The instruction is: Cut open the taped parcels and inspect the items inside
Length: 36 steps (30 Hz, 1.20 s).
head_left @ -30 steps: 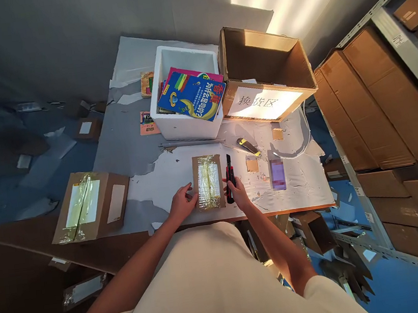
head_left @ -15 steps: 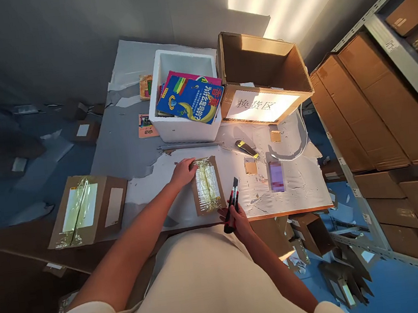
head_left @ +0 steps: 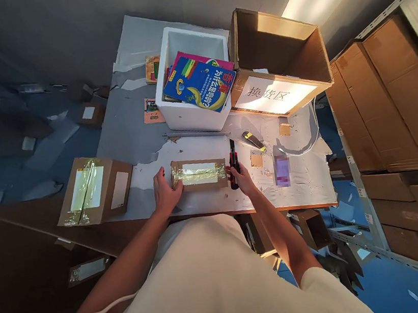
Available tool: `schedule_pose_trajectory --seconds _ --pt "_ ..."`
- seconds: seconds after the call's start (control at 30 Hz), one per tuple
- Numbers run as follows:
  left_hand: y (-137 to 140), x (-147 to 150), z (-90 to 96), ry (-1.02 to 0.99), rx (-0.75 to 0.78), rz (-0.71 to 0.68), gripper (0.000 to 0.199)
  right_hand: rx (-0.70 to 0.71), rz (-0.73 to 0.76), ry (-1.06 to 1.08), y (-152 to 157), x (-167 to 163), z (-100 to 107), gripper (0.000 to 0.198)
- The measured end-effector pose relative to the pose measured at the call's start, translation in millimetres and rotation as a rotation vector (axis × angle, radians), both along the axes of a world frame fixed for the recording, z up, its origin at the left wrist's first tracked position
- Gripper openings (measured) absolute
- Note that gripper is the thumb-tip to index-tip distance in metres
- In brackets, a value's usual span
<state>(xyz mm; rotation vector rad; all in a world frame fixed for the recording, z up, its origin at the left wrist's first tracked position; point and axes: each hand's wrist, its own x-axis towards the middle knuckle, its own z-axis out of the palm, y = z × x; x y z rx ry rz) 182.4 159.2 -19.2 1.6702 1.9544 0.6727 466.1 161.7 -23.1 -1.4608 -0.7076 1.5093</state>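
Observation:
A small taped cardboard box with a white label lies lengthwise in front of me. At its left end is my left hand, thumb against the near corner and fingers spread away from it. My right hand is closed around a red and black utility knife, its blade end pointing away from me. The fingertips of that hand reach the box's right end. Beyond the right hand, a yellow and black box cutter rests on the table.
A white foam box with books and a large open carton stand at the back. Left is another taped carton. A blurred purple item and cardboard scraps lie right. Shelves of cartons flank the table.
The small box has turned from upright to sideways. My left hand has moved from its far left corner to its left end. The right hand, still holding the knife, has shifted forward.

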Motion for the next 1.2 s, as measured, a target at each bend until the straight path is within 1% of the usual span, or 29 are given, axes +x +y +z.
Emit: schedule_pose_trajectory --seconds 0.03,0.07,0.13,0.17,0.2,0.23,0.33,0.43,0.57,0.7,0.8,0.9,1.03,1.1,1.2 --pt "6 3 3.0 0.068 0.062 -0.097 0.077 -0.007 0.028 -0.048 -5 3 1 0.041" --pt "12 7 6.3 0.136 0.092 -0.231 0.078 -0.018 0.061 -0.103 -11 7 2 0.040" --pt "24 14 11.7 0.247 0.077 -0.508 0.082 -0.049 0.125 -0.204 -25 19 6 0.041" --pt "28 17 13.2 0.290 0.059 -0.611 0.085 -0.066 0.154 -0.233 -32 25 8 0.045" --pt "31 20 13.8 0.323 0.045 -0.674 0.090 -0.081 0.181 -0.245 -39 31 10 0.051" --pt "32 22 13.6 0.346 0.040 -0.700 0.096 -0.091 0.203 -0.246 -45 35 12 0.058" --pt "33 25 9.9 0.360 0.048 -0.677 0.105 -0.106 0.259 -0.225 -58 42 15 0.068" --pt "33 24 7.1 0.353 0.042 -0.654 0.106 -0.118 0.297 -0.200 -63 40 14 0.068" --pt "35 24 5.6 0.347 0.023 -0.648 0.109 -0.120 0.325 -0.230 -57 38 15 0.067" --pt "38 25 2.9 0.325 0.036 -0.649 0.113 -0.097 0.436 -0.356 -43 42 29 0.063" --pt "40 27 1.5 0.329 0.036 -0.618 0.110 -0.041 0.547 -0.483 -35 48 42 0.059" --pt "39 28 0.9 0.341 0.029 -0.620 0.110 0.007 0.625 -0.555 -29 53 52 0.057" --pt "38 28 -0.7 0.344 0.036 -0.634 0.108 -0.037 0.657 -0.577 -26 52 58 0.058" --pt "38 28 -1.4 0.346 0.037 -0.622 0.107 -0.073 0.662 -0.552 -31 53 59 0.059" --pt "38 29 -1.2 0.343 0.039 -0.614 0.108 -0.097 0.711 -0.505 -43 56 57 0.057"
